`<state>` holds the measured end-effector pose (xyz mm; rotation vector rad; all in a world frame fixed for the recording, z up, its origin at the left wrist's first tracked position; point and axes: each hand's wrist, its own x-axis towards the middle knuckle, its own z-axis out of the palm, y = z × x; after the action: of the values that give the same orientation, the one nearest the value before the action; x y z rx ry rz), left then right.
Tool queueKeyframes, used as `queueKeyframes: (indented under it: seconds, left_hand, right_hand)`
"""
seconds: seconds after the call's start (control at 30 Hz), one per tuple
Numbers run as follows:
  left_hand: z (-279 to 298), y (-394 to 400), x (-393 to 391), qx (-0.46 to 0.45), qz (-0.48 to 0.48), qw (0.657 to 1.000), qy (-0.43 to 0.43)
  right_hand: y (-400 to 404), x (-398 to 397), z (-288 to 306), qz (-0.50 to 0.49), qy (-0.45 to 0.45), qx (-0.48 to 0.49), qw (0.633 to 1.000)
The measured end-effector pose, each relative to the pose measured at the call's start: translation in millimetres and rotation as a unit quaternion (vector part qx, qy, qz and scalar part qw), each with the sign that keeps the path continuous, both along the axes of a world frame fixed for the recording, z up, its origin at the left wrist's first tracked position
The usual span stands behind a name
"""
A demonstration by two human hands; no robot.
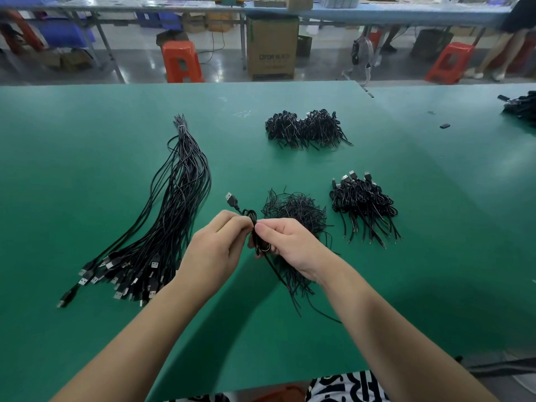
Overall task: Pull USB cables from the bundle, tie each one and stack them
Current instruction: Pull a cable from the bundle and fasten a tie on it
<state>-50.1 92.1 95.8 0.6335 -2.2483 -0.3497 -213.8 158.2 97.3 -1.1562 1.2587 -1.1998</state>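
**One cable coiled between two hands, tie not yet finished**

Low in the frame, a black-and-white printed garment (345, 387) shows at the desk's near edge; its big letters are cut off and I can't read them.

Just above the middle of the frame, both hands meet over the green desk (87, 329). The left hand (216, 250) and the right hand (285, 246) each pinch the same USB cable (253, 224), folded into a small coil. Both grips are clamped on it, fingertips nearly touching. The coil's long axis runs roughly up and down the frame. Its plug (230, 199) sticks out toward the upper left, past the left fingers, and a loose tail trails down toward the lower right under the right wrist. The right hand looks nearer the point where the tie would go, so I judge it will do the winding while the left steadies the coil.

Just behind the right hand lies a tangle of thin black ties (295, 210). Left of the hands, the untied bundle (174, 204) fans out with its plugs nearest. At right sits a stack of tied cables (362, 204), and another pile (304, 129) lies farther back.

Across the aisle, a cardboard box (272, 44) carries print too blurred to read.
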Motion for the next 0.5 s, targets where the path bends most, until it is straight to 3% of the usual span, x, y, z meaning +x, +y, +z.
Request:
queueKeyframes:
  seconds: [0.2, 0.33, 0.5]
  left_hand:
    - [3, -1, -3, 0.090, -0.003, 0.995, 0.038]
    - [0, -8, -2, 0.199, 0.042, 0.976, 0.077]
    - [-6, -16, 2, 0.163, 0.054, 0.984, 0.052]
  right_hand:
    - [-1, -4, -6, 0.002, -0.066, 0.004, 0.998]
    - [0, -12, -5, 0.049, -0.130, 0.025, 0.990]
    - [1, -18, -2, 0.046, -0.111, 0.050, 0.991]
